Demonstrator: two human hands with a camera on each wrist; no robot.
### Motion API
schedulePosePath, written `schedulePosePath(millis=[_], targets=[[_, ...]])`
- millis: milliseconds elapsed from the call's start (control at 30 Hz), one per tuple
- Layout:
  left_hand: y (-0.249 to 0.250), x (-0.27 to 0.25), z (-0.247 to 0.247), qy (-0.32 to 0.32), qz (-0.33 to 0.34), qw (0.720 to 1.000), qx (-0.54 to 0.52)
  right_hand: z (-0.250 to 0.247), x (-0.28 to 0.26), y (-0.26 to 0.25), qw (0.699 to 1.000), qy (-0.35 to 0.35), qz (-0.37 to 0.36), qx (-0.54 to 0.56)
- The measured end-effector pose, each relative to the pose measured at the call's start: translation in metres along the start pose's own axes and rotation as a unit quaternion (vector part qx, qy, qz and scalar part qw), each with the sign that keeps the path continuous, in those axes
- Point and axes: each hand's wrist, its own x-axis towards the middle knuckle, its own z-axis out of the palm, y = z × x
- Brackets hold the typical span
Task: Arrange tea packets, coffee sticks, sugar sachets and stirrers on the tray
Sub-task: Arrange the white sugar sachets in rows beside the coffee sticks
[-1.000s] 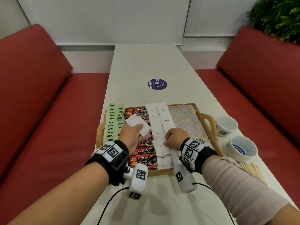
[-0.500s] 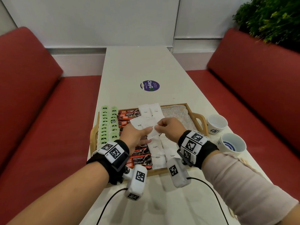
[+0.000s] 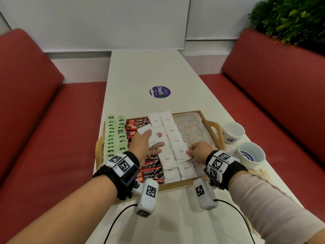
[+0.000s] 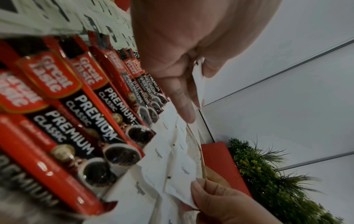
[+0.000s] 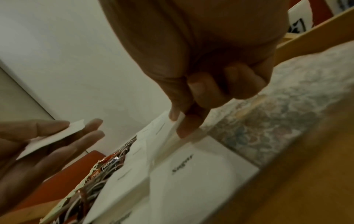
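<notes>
Sugar sachet [image 3: 182,153] lowered, right-hand [image 3: 200,151] pinched.

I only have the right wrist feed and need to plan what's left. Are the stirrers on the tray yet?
Observer: No. The wooden stirrers lie on the table to the right of the tray, beside the right forearm.
Operator: Where did the tea packets end up?
Observer: The green tea packets sit in two columns at the tray's left end.
Operator: How is the sugar laid out?
Observer: The sugar sachets form two columns just right of the coffee sticks.
</notes>
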Motion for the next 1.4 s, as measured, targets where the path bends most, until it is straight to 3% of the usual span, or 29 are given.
schedulePosePath(millis=[267, 367, 500, 567, 700, 800, 933, 1033, 1200, 1400], targets=[[0.000, 0.003, 0.001, 0.024, -0.034, 0.999, 0.001, 0.008, 0.007, -0.004, 0.997, -0.007, 0.020, -0.078], [0.001, 0.002, 0.000, 0.035, -0.021, 0.998, 0.056, 0.005, 0.005, -0.006, 0.994, -0.001, 0.013, -0.110], [0.003, -0.002, -0.005, -0.009, 0.024, 0.981, 0.194, -0.001, -0.006, -0.014, 0.993, 0.075, -0.086, 0.038], [0.002, -0.005, -0.004, -0.043, 0.045, 0.970, 0.236, -0.003, -0.015, -0.024, 0.982, 0.042, -0.138, 0.126], [-0.002, -0.006, -0.002, -0.064, 0.079, 0.931, 0.350, 0.000, -0.027, -0.034, 0.974, -0.031, -0.176, 0.137], [-0.005, -0.006, -0.002, -0.075, 0.080, 0.896, 0.430, 0.006, -0.029, -0.029, 0.982, -0.023, -0.167, 0.089], [-0.005, -0.008, -0.005, -0.106, 0.108, 0.829, 0.539, 0.008, -0.031, -0.015, 0.989, 0.000, -0.148, 0.021], [-0.006, -0.008, -0.004, -0.118, 0.125, 0.790, 0.588, 0.011, -0.033, -0.005, 0.992, -0.017, -0.124, 0.007], [-0.010, -0.006, -0.002, -0.126, 0.125, 0.760, 0.625, 0.022, -0.034, -0.004, 0.992, -0.026, -0.117, -0.041], [-0.011, -0.004, -0.002, -0.128, 0.118, 0.767, 0.617, 0.028, -0.031, -0.012, 0.990, -0.008, -0.112, -0.082]])
